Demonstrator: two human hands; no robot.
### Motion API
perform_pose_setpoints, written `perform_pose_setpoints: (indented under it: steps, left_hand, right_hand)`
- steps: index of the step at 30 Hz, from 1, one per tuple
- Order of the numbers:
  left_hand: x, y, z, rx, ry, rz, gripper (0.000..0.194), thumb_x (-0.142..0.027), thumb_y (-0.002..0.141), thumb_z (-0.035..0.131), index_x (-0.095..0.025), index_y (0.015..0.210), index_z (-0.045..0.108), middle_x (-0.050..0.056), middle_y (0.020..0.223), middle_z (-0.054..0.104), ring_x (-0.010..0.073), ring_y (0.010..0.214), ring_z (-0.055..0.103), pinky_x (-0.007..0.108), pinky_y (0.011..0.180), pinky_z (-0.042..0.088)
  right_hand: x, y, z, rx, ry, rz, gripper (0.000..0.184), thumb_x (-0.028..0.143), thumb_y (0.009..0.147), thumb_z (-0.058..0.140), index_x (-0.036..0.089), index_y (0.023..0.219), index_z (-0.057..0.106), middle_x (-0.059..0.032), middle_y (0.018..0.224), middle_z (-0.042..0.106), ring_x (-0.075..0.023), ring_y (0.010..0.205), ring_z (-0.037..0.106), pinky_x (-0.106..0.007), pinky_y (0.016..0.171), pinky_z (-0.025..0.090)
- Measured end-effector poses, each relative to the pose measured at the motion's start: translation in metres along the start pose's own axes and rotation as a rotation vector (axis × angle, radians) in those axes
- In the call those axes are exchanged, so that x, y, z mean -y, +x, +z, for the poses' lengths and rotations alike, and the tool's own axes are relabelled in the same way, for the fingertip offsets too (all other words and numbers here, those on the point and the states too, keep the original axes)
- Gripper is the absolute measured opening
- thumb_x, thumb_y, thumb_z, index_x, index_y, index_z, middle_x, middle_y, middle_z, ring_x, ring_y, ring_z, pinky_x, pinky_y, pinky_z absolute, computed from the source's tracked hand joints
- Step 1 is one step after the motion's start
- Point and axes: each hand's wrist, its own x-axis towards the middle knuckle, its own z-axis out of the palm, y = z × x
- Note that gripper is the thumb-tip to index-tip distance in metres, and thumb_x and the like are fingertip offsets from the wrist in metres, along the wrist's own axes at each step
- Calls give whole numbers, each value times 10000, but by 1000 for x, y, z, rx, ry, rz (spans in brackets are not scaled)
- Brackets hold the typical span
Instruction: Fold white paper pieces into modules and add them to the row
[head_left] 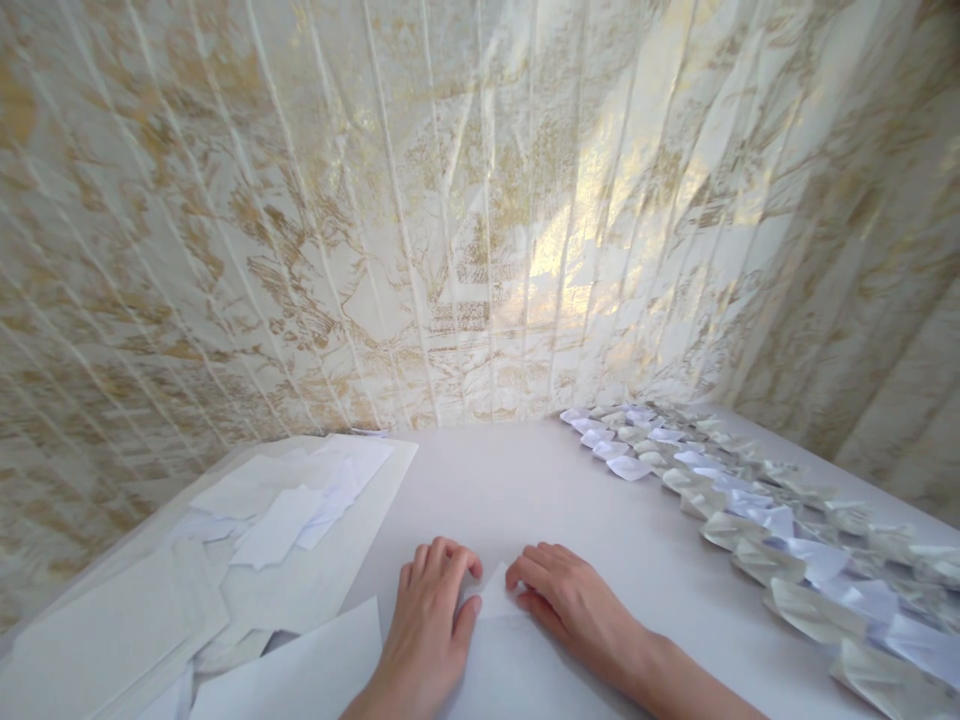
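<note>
A white sheet of paper (499, 655) lies on the table in front of me, its far end folded to a point. My left hand (431, 610) rests along the sheet's left side, fingers bent, with a gap between thumb and forefinger. At the right slanted edge of the folded point is my right hand (566, 595), its fingers curled and the thumb and forefinger close together on the paper. The near end of the sheet runs out of view at the bottom.
Loose white and greyish paper sheets (112, 630) lie in an untidy pile at left. Another white sheet (307, 670) is beside my left forearm. Rows of folded paper shapes (799, 605) line the table's right side. A gold-patterned curtain (465, 230) hangs behind the table (480, 480).
</note>
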Motion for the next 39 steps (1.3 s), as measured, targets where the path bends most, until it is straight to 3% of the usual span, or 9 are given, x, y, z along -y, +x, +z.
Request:
perform_pose_setpoints:
  steps: [7, 14, 22, 27, 30, 34, 36, 39]
  left_hand:
    - [4, 0, 6, -3, -26, -13, 225, -71, 787, 457, -231, 891, 578, 29, 1006, 551, 232, 994, 497, 382, 851, 348]
    - [6, -1, 5, 2, -36, -4, 218, -67, 796, 444, -220, 886, 570, 36, 1004, 548, 234, 993, 489, 390, 850, 344]
    - [7, -1, 7, -4, -40, 4, 255, -45, 777, 442, -226, 893, 580, 40, 1004, 567, 245, 979, 504, 413, 839, 376]
    - [9, -2, 7, 1, -92, 163, 385, 3, 813, 393, -249, 979, 632, 49, 1099, 584, 239, 1042, 520, 412, 876, 415]
    - [8, -1, 5, 22, -74, 224, 322, -24, 839, 459, -237, 980, 654, 57, 1146, 599, 246, 1073, 530, 412, 891, 435]
    - [5, -1, 4, 30, -3, 247, 211, -70, 800, 644, -220, 949, 644, 33, 1104, 640, 239, 1039, 561, 384, 860, 462]
    - [3, -2, 5, 11, 51, 288, 156, -84, 828, 640, -215, 914, 633, 18, 1043, 656, 219, 982, 581, 358, 823, 474]
    - [2, -3, 8, -64, 148, 360, 141, -87, 874, 576, -214, 902, 630, 13, 942, 666, 201, 881, 600, 332, 765, 483]
  right_hand:
    - [-4, 2, 7, -28, -177, -319, 230, 214, 993, 494, 317, 1159, 613, -11, 919, 597, -175, 817, 486, -304, 771, 343]
    - [-8, 0, -1, -59, -164, -363, 178, 256, 997, 503, 279, 1011, 679, 1, 853, 603, -148, 777, 492, -297, 728, 323]
    - [-16, -22, -25, -62, -120, -308, 209, 198, 987, 496, 260, 956, 692, -30, 958, 659, -179, 870, 510, -296, 752, 380]
    - [-21, -30, -30, -72, -92, -274, 235, 148, 969, 493, 254, 892, 689, -33, 969, 666, -186, 881, 534, -300, 746, 411]
    - [-29, -32, -28, -119, -45, -223, 304, 41, 914, 437, 222, 816, 662, -56, 986, 652, -198, 888, 558, -308, 744, 438]
    - [-27, -30, -24, -169, 36, -110, 363, -3, 862, 401, 213, 1046, 628, -80, 1055, 630, -197, 917, 586, -313, 800, 478]
    - [-17, -25, -19, -143, 65, -71, 369, 16, 854, 452, 213, 1130, 597, -79, 1097, 621, -201, 965, 586, -320, 855, 480]
    - [1, -15, -8, -72, 44, -34, 320, 57, 816, 565, 226, 1082, 618, -60, 1084, 630, -223, 971, 583, -343, 865, 483]
